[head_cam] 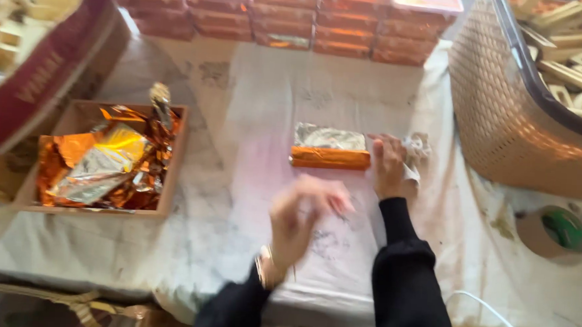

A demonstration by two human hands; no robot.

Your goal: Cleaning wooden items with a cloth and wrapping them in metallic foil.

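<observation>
Head view, one worktable, contents listed from the hands outward.

Right hand: fingers laid flat and pressed against the right end of a foil-wrapped block; a crumpled white cloth sits under or beside the knuckles, whether it is gripped cannot be told. Black sleeve to the wrist.

Left hand: raised just above the cloth-covered surface, near of the block and apart from it, heavily blurred; fingers seem loosely curled, holding nothing visible, but their state cannot be told for certain. A bracelet at the wrist, black sleeve.

Block: mid-table, lying lengthwise left to right, orange foil along the near face, silver foil across the top.

Table cover: white sheet, stained with grey marks.

Left: shallow cardboard tray filled with crumpled orange and silver foil sheets. Far left, a dark red box, tilted.

Far edge: stacked rows of orange-wrapped blocks.

Right: woven plastic basket holding pale wooden frames. Near right, a roll of brown tape with a green core. A white cable at the near edge.
</observation>
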